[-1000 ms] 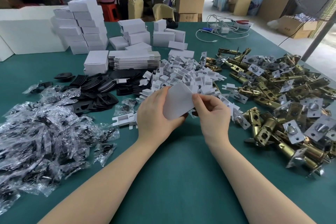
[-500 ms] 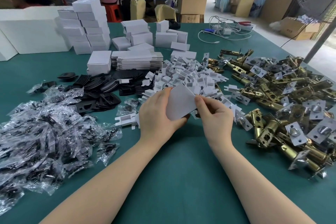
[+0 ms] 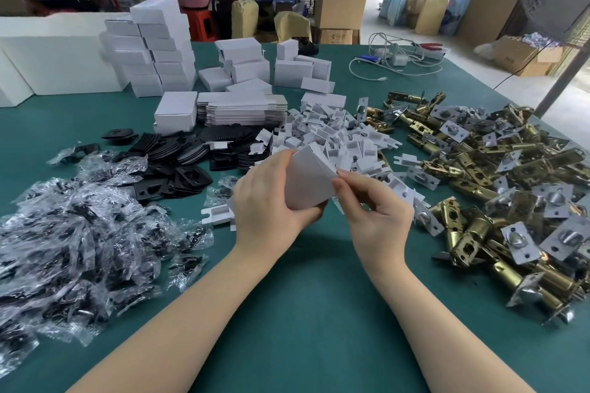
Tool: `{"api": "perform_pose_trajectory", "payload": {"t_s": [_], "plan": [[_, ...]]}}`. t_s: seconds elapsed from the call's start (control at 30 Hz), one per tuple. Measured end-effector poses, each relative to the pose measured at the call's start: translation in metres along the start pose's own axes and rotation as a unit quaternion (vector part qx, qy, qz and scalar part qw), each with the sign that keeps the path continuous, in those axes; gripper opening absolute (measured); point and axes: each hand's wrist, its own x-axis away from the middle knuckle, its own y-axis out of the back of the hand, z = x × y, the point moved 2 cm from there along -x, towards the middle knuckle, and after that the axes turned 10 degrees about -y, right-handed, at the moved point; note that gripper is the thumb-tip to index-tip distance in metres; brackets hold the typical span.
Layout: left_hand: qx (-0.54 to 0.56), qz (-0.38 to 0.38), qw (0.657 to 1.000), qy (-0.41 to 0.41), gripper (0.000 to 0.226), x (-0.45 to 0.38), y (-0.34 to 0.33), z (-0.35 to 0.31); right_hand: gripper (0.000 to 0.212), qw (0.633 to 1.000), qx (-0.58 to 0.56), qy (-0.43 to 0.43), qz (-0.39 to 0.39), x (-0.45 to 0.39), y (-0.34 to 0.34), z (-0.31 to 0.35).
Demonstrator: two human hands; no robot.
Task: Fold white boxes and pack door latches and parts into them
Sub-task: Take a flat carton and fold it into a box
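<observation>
White cardboard is in hand: a small white box (image 3: 308,180), partly erected, is held above the green bench (image 3: 306,313), near the centre and in front of the heap of white inserts (image 3: 338,140).

My left hand (image 3: 268,204) grips the box from the left and beneath, fingers curled around its body. My right hand (image 3: 376,214) pinches the box's right edge between thumb and forefinger (image 3: 346,176); the remaining fingers are loosely curled and hold nothing else.

Current step, as judged: box folding. The end flap on the right does not yet appear closed, and nothing has been loaded.

Next move calls for: tucking the flap square while the left hand holds the body rigid, then selecting contents. Brass door latches (image 3: 498,182) lie in a heap to the right; black plates (image 3: 178,156) lie far left of centre; bagged parts (image 3: 73,233) lie near left. Flat box blanks (image 3: 242,108) and finished boxes (image 3: 159,48) are stacked at the far side.
</observation>
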Motion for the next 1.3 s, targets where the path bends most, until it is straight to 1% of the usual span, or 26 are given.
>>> {"api": "perform_pose_trajectory", "payload": {"t_s": [0.03,0.07,0.13,0.17,0.2,0.4,0.53,0.7,0.9,0.97,1.0,1.1,1.13,1.23,1.3], "plan": [[0.008,0.002,1.000,-0.001,0.094,0.000,0.000,-0.001,0.016,1.000,-0.004,-0.008,-0.008,0.000,0.000,0.000],[0.013,0.005,1.000,-0.002,0.094,0.000,-0.001,-0.002,0.016,0.999,-0.021,-0.040,-0.014,-0.001,0.000,0.000],[0.015,0.010,1.000,-0.006,0.093,0.000,-0.002,-0.003,0.015,0.987,-0.082,-0.139,-0.015,-0.002,-0.001,-0.002],[0.016,0.011,1.000,-0.008,0.092,0.000,-0.002,-0.003,0.013,0.980,-0.100,-0.171,-0.015,-0.002,-0.001,-0.004],[0.018,0.011,1.000,-0.007,0.092,0.001,-0.002,-0.004,0.011,0.978,-0.102,-0.182,-0.017,-0.002,-0.001,-0.005],[0.017,0.006,1.000,-0.012,0.094,0.002,0.000,-0.007,0.011,0.980,-0.096,-0.173,-0.019,-0.003,0.000,-0.002],[0.017,0.012,1.000,-0.008,0.097,0.003,0.000,-0.007,0.015,0.989,-0.072,-0.126,-0.009,0.002,0.000,0.002],[0.030,0.027,0.999,-0.001,0.095,0.002,0.002,-0.003,0.020,0.994,-0.032,-0.103,0.037,-0.003,0.005,0.000],[0.038,0.027,0.999,0.006,0.093,0.002,-0.001,0.000,0.023,0.999,0.014,-0.030,0.039,0.006,0.000,-0.004],[0.040,0.035,0.999,0.005,0.091,0.001,0.000,0.000,0.020,0.998,0.026,-0.036,0.041,0.004,0.000,-0.008],[0.041,0.038,0.998,-0.005,0.087,0.000,-0.001,-0.002,0.023,0.997,0.031,-0.045,0.047,0.002,0.000,-0.008],[0.049,0.045,0.996,-0.055,0.074,0.002,-0.006,-0.012,0.044,0.992,0.066,-0.052,0.099,-0.002,-0.005,-0.006],[0.058,0.052,0.995,-0.056,0.073,0.002,-0.008,-0.013,0.047,0.989,0.064,-0.057,0.119,-0.003,-0.007,-0.007],[0.068,0.069,0.994,-0.057,0.078,0.004,-0.010,-0.006,0.048,0.984,0.065,-0.071,0.150,-0.006,-0.004,-0.014],[0.020,0.071,0.993,-0.087,0.084,0.006,-0.011,-0.005,0.046,0.984,0.067,-0.098,0.132,-0.007,-0.002,-0.020]]}}
